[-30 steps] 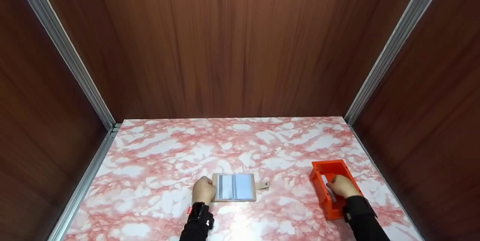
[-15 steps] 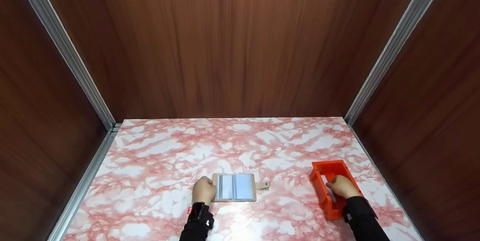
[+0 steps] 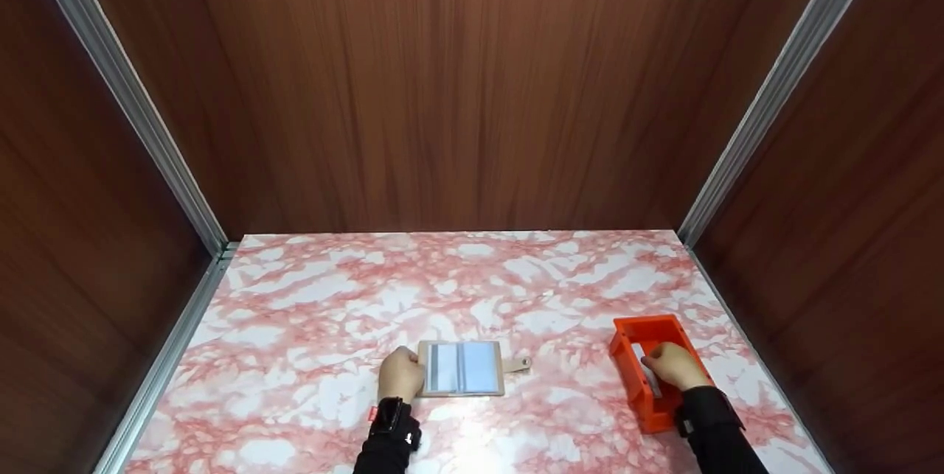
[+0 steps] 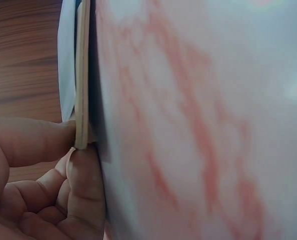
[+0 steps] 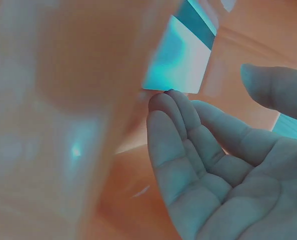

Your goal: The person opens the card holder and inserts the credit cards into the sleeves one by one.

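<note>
Head view: left hand [image 3: 400,374] pinches card holder [image 3: 479,368]; right hand [image 3: 675,367] relaxed inside orange bin [image 3: 650,416].

The head view is mostly crisp, the table [image 3: 310,326] bright with a washed-out patch of glare at bottom centre, while the side walls [image 3: 848,186] fall into dimness. The left wrist view is softer and hazier, a pale sheen whitening the table toward the upper right. In the right wrist view a teal-and-orange cast tints everything, and the bin [image 5: 53,90] blurs in the foreground around one small glint.
</note>
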`<move>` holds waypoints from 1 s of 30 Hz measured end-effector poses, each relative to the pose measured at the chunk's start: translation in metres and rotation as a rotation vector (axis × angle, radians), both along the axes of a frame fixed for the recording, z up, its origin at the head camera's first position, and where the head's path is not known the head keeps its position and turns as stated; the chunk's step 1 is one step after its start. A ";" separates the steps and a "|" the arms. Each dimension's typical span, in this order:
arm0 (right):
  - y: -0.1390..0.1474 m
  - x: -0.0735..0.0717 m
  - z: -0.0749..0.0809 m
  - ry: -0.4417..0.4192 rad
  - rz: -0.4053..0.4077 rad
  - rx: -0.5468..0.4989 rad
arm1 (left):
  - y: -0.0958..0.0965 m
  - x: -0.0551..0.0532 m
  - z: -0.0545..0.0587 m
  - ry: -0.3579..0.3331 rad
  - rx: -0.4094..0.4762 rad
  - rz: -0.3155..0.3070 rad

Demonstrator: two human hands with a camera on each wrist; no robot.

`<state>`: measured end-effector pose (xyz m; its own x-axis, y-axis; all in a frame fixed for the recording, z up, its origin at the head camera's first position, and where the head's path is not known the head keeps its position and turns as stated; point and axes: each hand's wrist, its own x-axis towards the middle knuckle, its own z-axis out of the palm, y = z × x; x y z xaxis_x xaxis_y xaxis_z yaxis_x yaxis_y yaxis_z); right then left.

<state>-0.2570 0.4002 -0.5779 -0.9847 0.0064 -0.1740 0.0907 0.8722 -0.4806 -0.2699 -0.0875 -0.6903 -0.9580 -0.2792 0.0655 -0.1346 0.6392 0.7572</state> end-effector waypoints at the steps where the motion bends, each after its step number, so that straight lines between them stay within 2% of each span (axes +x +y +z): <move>1: 0.000 0.000 0.001 0.000 -0.001 0.001 | 0.001 0.000 0.001 0.001 -0.005 0.001; 4: 0.000 0.000 0.003 -0.001 0.002 0.006 | 0.002 0.006 0.011 0.010 0.000 0.001; 8: 0.000 0.000 0.004 0.004 0.007 0.009 | 0.007 0.020 0.039 0.001 0.015 0.006; 11: -0.001 0.000 0.004 0.009 0.007 0.004 | 0.009 0.024 0.048 -0.011 0.019 0.003; 18: -0.002 0.000 0.004 0.033 -0.001 -0.008 | 0.008 0.021 0.042 -0.009 0.003 -0.001; 30: -0.006 -0.002 0.000 0.045 -0.015 -0.005 | 0.007 0.023 0.046 -0.015 0.011 0.006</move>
<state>-0.2593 0.3944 -0.5775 -0.9913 0.0200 -0.1298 0.0815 0.8684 -0.4891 -0.2474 -0.0800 -0.6446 -0.9571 -0.2858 0.0483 -0.1497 0.6300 0.7620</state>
